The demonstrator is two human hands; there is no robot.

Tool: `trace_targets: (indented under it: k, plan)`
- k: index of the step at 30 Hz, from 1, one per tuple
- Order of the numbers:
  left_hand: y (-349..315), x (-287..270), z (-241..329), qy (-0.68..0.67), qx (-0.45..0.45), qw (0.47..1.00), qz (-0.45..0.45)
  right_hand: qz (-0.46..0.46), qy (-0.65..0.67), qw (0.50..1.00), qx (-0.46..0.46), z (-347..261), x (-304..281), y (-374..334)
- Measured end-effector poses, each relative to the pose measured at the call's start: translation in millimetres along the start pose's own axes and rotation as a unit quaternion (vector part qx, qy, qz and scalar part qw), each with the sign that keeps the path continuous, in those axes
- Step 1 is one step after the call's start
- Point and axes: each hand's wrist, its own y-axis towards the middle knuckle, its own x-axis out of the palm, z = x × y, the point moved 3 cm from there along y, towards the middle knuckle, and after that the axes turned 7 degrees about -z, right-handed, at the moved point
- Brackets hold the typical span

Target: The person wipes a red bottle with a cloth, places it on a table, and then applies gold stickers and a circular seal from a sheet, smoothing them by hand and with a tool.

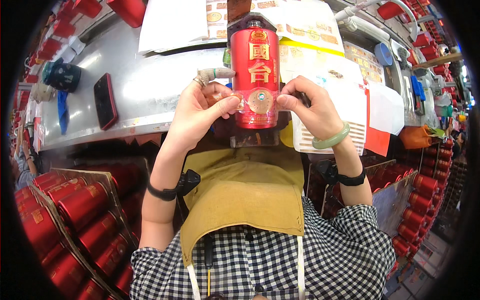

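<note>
Head view: wide fisheye worn on person's head, facing steeply down over apron (245,197) to left hand (206,106) and right hand (311,106) at close range; metal bench (155,82) beyond. View upright, straight edges bending toward rim.

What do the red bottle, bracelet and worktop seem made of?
Red bottle: opaque, shiny metallic-looking coating; the material beneath is hidden.
Bracelet: polished pale-green stone, possibly jade, or glass, by its smooth sheen.
Worktop: probably stainless steel, grey with blurred reflections.
</note>
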Motion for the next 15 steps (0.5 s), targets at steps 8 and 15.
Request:
trace_targets:
  k: [8, 15]
  plan:
    - [0.3, -0.9, -7.2, -0.024, 0.003, 1.0, 0.006, 0.006, -0.023, 1.0, 0.001, -0.4, -0.7, 0.8]
    - [-1.2, 0.1, -8.9, -0.037, -0.011, 0.999, 0.026, -0.006, 0.068, 0.998, 0.005, 12.7, 2.9, 1.1]
